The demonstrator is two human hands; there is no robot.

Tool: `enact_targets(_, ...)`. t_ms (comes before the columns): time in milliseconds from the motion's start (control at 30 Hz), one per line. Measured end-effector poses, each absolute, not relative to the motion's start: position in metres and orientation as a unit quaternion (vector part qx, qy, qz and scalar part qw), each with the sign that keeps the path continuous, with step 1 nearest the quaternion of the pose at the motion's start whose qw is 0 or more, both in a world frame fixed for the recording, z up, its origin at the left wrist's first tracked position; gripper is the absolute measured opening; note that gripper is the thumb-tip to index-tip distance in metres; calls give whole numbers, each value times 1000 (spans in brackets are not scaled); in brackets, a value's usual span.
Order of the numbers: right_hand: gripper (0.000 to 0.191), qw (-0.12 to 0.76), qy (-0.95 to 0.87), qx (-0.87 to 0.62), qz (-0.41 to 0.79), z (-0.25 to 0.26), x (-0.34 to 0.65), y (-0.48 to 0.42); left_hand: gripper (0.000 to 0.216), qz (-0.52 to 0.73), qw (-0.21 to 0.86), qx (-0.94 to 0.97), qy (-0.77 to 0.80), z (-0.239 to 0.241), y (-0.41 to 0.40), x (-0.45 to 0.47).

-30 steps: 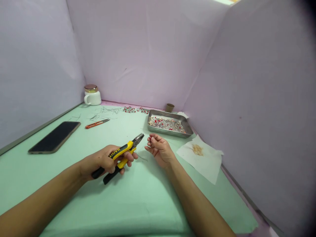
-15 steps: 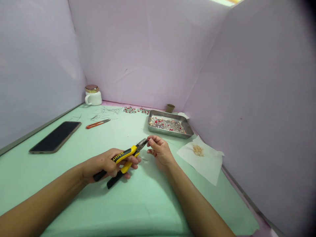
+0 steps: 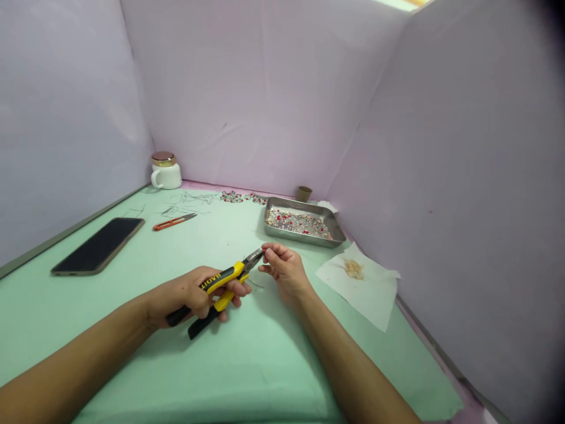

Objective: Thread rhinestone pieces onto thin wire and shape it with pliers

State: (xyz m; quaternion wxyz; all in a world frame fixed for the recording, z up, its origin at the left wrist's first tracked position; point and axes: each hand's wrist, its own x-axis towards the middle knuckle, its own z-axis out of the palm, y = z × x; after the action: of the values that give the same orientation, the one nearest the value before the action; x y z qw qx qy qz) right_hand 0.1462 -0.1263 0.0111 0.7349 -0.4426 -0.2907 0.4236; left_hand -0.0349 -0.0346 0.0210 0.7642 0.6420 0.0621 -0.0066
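Note:
My left hand [image 3: 194, 294] is wrapped round the yellow and black handles of a pair of pliers [image 3: 225, 274]. The pliers' jaws point up and right, right at my other hand's fingertips. With thumb and forefinger, my right hand [image 3: 286, 268] pinches a small red bead [image 3: 265, 250] by the jaw tips. Whether the jaws touch the bead I cannot tell. A thin wire [image 3: 256, 285] shows below the jaws, between the hands; where it ends is hidden.
A metal tray [image 3: 304, 237] of clear and red beads stands behind my right hand. Right of it lies a stained white paper [image 3: 375, 294]. Orange thread snips [image 3: 174, 222], a phone [image 3: 99, 246], a lidded white mug [image 3: 166, 175], wire pieces [image 3: 185, 206], beaded pieces [image 3: 232, 196] and a small brown cup [image 3: 304, 194] sit around.
The pliers' lower handle has swung slightly away from the upper one. My right hand's lower fingers have shifted a little to the left. The bead stays in the pinch.

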Motion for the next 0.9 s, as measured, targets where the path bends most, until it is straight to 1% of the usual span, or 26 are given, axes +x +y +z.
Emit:
enact_targets(167,23,732,-300,-457,407,9,147,-125,58,4,764,641,73,23,-37,-36)
enact_targets(300,21,729,-306,-469,394,12,146,-126,58,3,770,634,73,21,-37,-36)
enact_targets(533,13,707,-347,-535,305,17,147,-129,50,8,769,633,87,29,-39,-37)
enact_targets(733,13,677,-397,-564,258,13,149,-130,54,-13,771,629,97,34,-42,-38)
enact_targets(900,10,665,-427,-571,223,12,151,-129,43,-7,745,661,90,31,-40,-38)
